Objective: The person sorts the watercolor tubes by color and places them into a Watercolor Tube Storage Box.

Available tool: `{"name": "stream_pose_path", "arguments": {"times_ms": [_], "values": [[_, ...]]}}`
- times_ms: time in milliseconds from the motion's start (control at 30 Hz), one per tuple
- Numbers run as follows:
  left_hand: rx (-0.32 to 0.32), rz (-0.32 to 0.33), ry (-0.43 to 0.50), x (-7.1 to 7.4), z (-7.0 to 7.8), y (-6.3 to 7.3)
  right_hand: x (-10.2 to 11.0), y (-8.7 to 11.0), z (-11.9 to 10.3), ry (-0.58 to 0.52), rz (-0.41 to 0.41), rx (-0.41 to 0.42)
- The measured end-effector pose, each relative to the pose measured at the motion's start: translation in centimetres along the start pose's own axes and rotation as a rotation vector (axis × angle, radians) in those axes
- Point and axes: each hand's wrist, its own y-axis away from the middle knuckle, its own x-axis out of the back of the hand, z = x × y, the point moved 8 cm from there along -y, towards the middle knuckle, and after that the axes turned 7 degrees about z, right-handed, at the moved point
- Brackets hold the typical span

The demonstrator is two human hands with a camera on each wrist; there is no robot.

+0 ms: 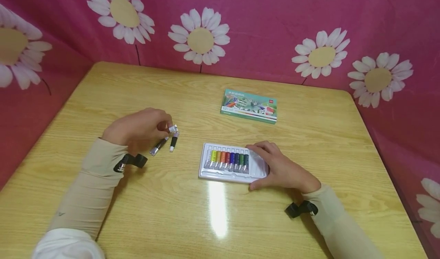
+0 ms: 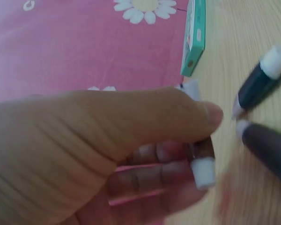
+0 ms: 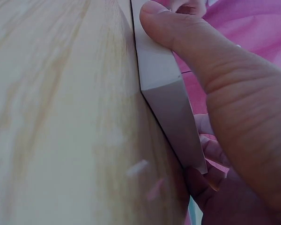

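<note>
My left hand [image 1: 141, 125] pinches a small paint tube [image 2: 203, 172] between thumb and fingers; its white cap points down in the left wrist view. Close by on the table lie two more tubes, a dark green-black one [image 2: 258, 86] and a dark brownish one [image 2: 267, 147], both white-capped. To the right sits a white plastic tray [image 1: 258, 165] with a row of several coloured paint tubes [image 1: 227, 161], yellow through red and blue to green. Its right end has no tubes. My right hand [image 1: 280, 169] grips that end, thumb on the near side and fingers on the far side.
Behind the tray, a flat green paint box [image 1: 249, 106] with a printed picture lies on the wooden table [image 1: 154, 205]. A pink cloth [image 1: 258, 22] with white daisies hangs along the table's back and sides.
</note>
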Motion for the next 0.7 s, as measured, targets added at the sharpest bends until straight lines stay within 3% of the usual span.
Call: {"name": "stream_pose_path", "arguments": {"times_ms": [433,700], "values": [[-0.171,0.068,0.092,-0.4,4.6,-2.0,-0.1,-0.1,0.0,0.007,-0.003,0.001],[-0.343,0.111,0.010,-1.2,8.8,-3.4,-0.1,-0.1,0.1,0.007,-0.001,0.001]]}}
